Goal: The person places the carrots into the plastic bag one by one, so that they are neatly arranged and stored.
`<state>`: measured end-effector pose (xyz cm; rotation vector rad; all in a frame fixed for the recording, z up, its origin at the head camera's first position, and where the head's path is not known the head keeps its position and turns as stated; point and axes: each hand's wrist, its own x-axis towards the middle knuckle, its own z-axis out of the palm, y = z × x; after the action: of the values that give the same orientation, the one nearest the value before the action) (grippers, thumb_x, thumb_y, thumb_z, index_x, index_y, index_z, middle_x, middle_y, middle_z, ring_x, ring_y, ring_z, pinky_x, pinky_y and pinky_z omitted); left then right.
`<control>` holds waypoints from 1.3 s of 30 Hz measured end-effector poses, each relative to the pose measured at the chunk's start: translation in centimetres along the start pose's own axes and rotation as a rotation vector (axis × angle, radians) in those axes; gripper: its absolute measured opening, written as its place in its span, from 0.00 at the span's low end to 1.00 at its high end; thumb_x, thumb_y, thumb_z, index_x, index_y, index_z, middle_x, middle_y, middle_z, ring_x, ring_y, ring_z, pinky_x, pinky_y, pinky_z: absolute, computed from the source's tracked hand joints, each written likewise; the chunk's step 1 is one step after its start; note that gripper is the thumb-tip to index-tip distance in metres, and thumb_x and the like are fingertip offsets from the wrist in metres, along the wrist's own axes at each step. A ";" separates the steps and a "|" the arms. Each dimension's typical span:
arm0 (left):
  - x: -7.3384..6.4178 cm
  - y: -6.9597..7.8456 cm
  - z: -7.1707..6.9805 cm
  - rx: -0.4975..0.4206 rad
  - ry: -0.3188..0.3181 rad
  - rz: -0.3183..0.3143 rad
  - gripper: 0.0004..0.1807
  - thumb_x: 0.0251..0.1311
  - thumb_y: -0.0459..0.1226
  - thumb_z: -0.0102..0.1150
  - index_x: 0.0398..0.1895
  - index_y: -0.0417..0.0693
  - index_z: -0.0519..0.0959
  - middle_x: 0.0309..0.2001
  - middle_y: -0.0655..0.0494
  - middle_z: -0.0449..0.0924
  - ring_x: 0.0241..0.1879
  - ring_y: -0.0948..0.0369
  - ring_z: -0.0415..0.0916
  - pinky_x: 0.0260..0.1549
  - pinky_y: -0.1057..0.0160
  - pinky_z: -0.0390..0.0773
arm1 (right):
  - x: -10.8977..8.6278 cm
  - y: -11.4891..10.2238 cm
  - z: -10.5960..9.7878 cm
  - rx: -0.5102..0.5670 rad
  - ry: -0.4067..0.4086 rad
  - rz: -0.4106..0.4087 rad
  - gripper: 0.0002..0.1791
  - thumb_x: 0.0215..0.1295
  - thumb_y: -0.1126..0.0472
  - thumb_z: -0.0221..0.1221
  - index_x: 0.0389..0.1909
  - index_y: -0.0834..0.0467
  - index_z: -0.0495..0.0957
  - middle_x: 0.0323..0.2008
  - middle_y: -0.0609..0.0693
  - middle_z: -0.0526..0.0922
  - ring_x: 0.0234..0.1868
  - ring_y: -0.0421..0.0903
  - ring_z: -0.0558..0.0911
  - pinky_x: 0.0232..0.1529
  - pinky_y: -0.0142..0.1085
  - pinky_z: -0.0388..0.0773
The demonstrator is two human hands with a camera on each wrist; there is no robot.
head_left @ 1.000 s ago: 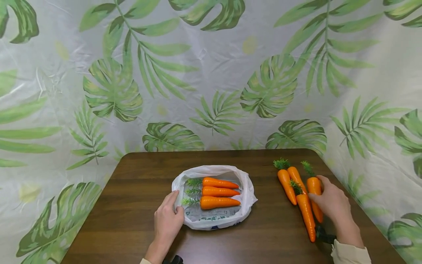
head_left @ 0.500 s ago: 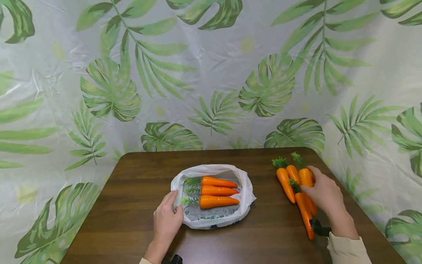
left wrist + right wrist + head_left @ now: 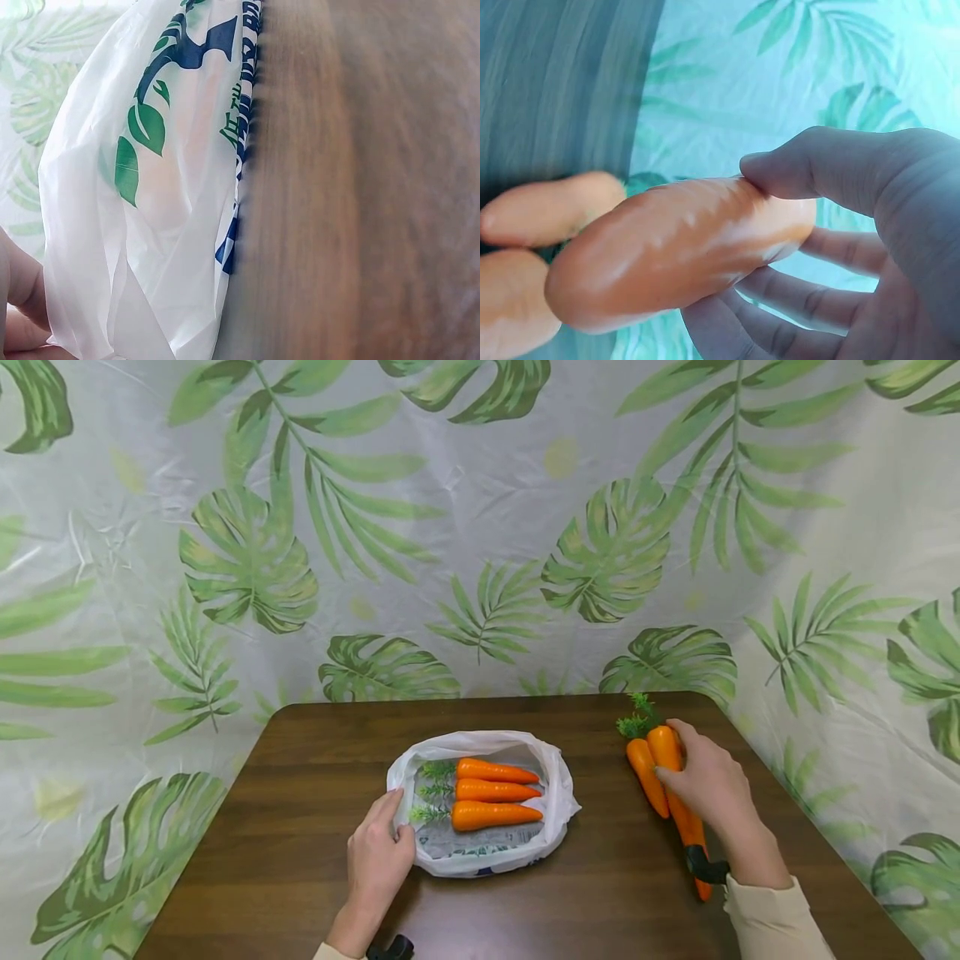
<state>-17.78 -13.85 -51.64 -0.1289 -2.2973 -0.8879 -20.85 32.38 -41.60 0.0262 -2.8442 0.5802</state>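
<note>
The white plastic bag (image 3: 564,802) sits on the wooden bench (image 3: 322,735) with its mouth spread wide, and it's your landmark here. Inside it, three carrots (image 3: 498,791) lie side by side, green tops toward the bag's left end and tips toward its right. Your left hand (image 3: 377,852) is at the bag's left end, fingertips touching the rim; you can't tell from here whether that grip pinches the plastic. The left wrist view shows green leaves and dark blue print on the bag's outer wall.

Well to the right of the bag, your right hand (image 3: 711,781) has its grip on a held carrot (image 3: 682,251), thumb on one side and fingers on the other. Between the bag and that hand lies a loose carrot (image 3: 647,777), just beside the held one. Also right of the bag, a half-hidden carrot (image 3: 702,891) pokes its tip out past your right wrist. Beyond the bag and bench hangs a leaf-patterned backdrop (image 3: 480,485).
</note>
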 end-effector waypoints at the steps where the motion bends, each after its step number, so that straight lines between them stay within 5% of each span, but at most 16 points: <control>1: 0.0 0.0 0.0 0.000 0.000 0.000 0.28 0.47 0.26 0.62 0.56 0.41 0.83 0.54 0.49 0.83 0.48 0.46 0.83 0.42 0.43 0.81 | 0.0 -0.3 0.0 0.000 0.003 -0.007 0.43 0.60 0.53 0.65 0.75 0.60 0.60 0.50 0.65 0.79 0.37 0.58 0.80 0.28 0.51 0.75; 39: 0.1 0.1 -0.3 -0.010 -0.030 -0.030 0.27 0.50 0.28 0.62 0.57 0.43 0.83 0.55 0.49 0.82 0.50 0.45 0.82 0.45 0.44 0.80 | 2.4 -10.8 1.3 0.159 0.003 -0.176 0.43 0.59 0.56 0.68 0.75 0.53 0.62 0.52 0.57 0.82 0.45 0.57 0.81 0.40 0.52 0.76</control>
<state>-17.63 -13.96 -51.33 -0.1135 -2.3286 -0.9188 -22.80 21.96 -38.08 0.2996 -2.7481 0.7642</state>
